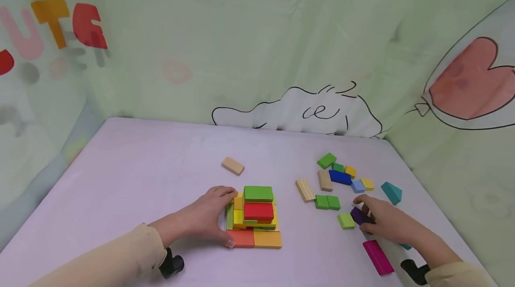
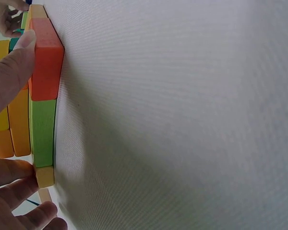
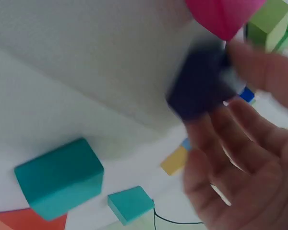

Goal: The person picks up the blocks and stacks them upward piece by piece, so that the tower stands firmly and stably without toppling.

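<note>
A low stepped stack of wooden blocks (image 1: 258,211) stands at the middle front of the table, with a green block (image 1: 258,193) on top and a red block (image 1: 259,211) below it. My left hand (image 1: 207,215) rests along its left side. Its thumb touches the orange-red base block (image 2: 48,60) at the front, and its fingers lie by the tan block (image 2: 45,177) at the back. To the right, my right hand (image 1: 388,221) pinches a dark purple block (image 1: 360,216) between thumb and fingers; that block is blurred in the right wrist view.
Near the right hand lie a magenta block (image 1: 378,257), a lime block (image 1: 346,221) and a teal block (image 1: 392,193). Several green, blue, yellow and tan blocks are scattered behind. One tan block (image 1: 233,166) lies behind the stack. Printed cloth walls border the table.
</note>
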### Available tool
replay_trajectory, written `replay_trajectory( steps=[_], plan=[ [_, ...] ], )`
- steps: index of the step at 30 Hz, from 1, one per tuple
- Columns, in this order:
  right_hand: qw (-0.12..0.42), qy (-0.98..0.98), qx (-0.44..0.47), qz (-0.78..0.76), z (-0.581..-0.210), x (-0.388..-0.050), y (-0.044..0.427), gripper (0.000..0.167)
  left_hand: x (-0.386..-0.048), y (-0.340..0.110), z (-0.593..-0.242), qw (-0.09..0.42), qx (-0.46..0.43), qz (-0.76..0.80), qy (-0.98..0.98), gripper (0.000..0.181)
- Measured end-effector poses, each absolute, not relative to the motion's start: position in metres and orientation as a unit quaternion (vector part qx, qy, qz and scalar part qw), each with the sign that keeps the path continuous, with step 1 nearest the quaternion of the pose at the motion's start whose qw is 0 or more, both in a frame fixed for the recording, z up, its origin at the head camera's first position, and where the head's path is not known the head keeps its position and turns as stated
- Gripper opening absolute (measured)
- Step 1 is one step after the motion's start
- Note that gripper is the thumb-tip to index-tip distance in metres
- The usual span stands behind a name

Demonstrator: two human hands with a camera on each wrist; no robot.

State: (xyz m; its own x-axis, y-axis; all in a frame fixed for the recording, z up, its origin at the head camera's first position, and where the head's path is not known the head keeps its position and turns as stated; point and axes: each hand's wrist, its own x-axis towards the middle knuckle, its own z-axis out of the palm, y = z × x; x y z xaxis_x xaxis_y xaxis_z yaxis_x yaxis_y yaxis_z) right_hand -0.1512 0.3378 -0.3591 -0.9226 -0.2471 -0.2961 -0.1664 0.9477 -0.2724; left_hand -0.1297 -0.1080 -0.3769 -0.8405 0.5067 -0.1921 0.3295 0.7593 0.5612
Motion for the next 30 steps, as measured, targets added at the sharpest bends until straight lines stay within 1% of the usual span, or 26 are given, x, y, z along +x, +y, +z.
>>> replay_trajectory(
  steps=[4, 7, 12, 13, 20, 22, 25, 27, 30],
  plan=[
    [0.123, 0.979, -0.120, -0.113, -0.361, -0.153, 0.340, 0.063, -0.129, -0.108, -0.377, 0.172, 0.224, 0.262, 0.923, 0.105],
    [0.108, 0.984, -0.112, -0.084, -0.361, -0.152, 0.348, 0.060, -0.129, -0.108, -0.377, 0.171, 0.226, 0.260, 0.923, 0.105],
    [0.107, 0.988, -0.096, -0.050, -0.359, -0.152, 0.358, 0.041, -0.129, -0.108, -0.377, 0.169, 0.226, 0.262, 0.923, 0.105],
    [0.108, 0.988, -0.093, -0.050, -0.360, -0.153, 0.358, 0.039, -0.129, -0.108, -0.377, 0.169, 0.226, 0.263, 0.923, 0.105],
    [0.110, 0.990, -0.071, -0.054, -0.357, -0.152, 0.359, 0.041, -0.129, -0.109, -0.379, 0.171, 0.227, 0.264, 0.922, 0.105],
    [0.088, 0.992, -0.074, -0.055, -0.351, -0.150, 0.356, 0.041, -0.129, -0.109, -0.379, 0.170, 0.228, 0.262, 0.922, 0.104],
    [0.023, 0.993, -0.105, -0.056, -0.339, -0.143, 0.339, 0.039, -0.130, -0.109, -0.379, 0.169, 0.228, 0.261, 0.923, 0.104],
    [-0.028, 0.988, -0.137, -0.059, -0.331, -0.137, 0.318, 0.036, -0.130, -0.109, -0.378, 0.169, 0.229, 0.261, 0.923, 0.105],
    [-0.090, 0.975, -0.193, -0.065, -0.321, -0.128, 0.275, 0.036, -0.130, -0.109, -0.378, 0.167, 0.230, 0.262, 0.922, 0.105]
  ],
)
